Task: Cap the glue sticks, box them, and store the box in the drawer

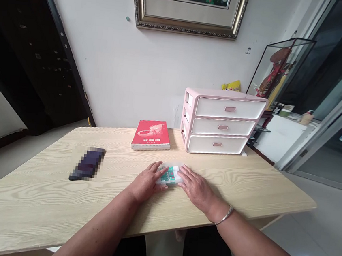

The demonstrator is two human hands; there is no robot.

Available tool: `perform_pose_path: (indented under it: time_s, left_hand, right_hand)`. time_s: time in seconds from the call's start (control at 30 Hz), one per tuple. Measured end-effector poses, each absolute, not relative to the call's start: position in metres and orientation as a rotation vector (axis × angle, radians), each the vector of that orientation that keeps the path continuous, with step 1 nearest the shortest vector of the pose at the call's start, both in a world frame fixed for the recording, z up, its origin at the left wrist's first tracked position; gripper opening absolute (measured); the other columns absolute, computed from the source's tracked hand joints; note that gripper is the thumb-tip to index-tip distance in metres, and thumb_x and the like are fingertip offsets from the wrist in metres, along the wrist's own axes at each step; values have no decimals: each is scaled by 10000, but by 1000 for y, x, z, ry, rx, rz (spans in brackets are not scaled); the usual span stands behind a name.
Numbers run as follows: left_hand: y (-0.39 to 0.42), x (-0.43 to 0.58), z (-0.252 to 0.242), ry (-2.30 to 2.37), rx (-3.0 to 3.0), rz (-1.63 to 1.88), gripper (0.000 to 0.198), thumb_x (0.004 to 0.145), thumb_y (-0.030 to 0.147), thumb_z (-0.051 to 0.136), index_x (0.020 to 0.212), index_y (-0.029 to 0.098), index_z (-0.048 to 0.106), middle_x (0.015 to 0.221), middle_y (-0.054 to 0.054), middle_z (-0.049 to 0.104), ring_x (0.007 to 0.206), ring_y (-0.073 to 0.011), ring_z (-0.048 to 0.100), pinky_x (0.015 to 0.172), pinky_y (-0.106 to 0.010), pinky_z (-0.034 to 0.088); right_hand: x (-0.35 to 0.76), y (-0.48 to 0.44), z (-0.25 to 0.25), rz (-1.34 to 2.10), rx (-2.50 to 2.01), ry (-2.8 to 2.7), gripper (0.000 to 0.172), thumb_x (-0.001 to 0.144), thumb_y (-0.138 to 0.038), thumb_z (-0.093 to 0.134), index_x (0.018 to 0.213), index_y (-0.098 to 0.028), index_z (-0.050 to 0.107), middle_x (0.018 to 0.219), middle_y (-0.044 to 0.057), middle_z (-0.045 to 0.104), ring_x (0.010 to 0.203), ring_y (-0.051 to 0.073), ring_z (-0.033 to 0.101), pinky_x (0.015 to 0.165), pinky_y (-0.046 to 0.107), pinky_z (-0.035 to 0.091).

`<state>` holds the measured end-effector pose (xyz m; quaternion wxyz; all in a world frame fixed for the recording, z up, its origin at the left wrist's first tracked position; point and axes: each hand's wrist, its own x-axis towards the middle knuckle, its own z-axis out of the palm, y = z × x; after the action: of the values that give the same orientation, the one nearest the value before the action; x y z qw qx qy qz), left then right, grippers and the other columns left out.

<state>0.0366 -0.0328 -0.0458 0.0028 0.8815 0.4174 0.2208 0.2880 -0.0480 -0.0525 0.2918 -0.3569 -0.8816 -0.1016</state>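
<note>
White wall [152,73], pale table [28,202], two hands on one pack

Far left, a dark panel [35,48] leans into view, the wall running on from its edge. Onto the table now, and there's a dark thing [89,163] on the left side, pixelated, so no telling what it is! Next along, a red book [152,135] lies flat near the back edge, pale pages showing at the front.

And here's the action, near the middle: the left hand [145,183], fingers spread and slightly bent, touches the left end of the pack [170,175], thumb down by the near edge. The pack, white and green, lies between the two hands, just in front of the book. High above it hangs the picture [189,15] in an ornate frame. Over to the right hand [196,189]: fingers spread too, tips on the pack's right end, a silver bangle [224,216] on the wrist!

Behind that hand stand the pink-and-white drawers [223,123], all three shut, with a yellow packet [232,85] peeking over the top. Farther right, a glass case [276,70] with something red inside, then a pump bottle [307,117] on a white ledge.
</note>
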Motion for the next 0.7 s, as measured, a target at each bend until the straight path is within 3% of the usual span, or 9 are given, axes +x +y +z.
perform_pose_path:
  time_s: [0.7]
  left_hand:
    - [-33, 36, -47, 1284, 2826, 808, 610, 856, 538, 638, 1342, 174, 579, 1442, -192, 511, 1363, -348, 451, 1095, -507, 437]
  right_hand:
    - [291, -44, -55, -399, -853, -2372, 372, 976, -188, 512, 1341, -131, 558, 1350, 166, 600, 1339, 298, 486, 1085, 505, 486]
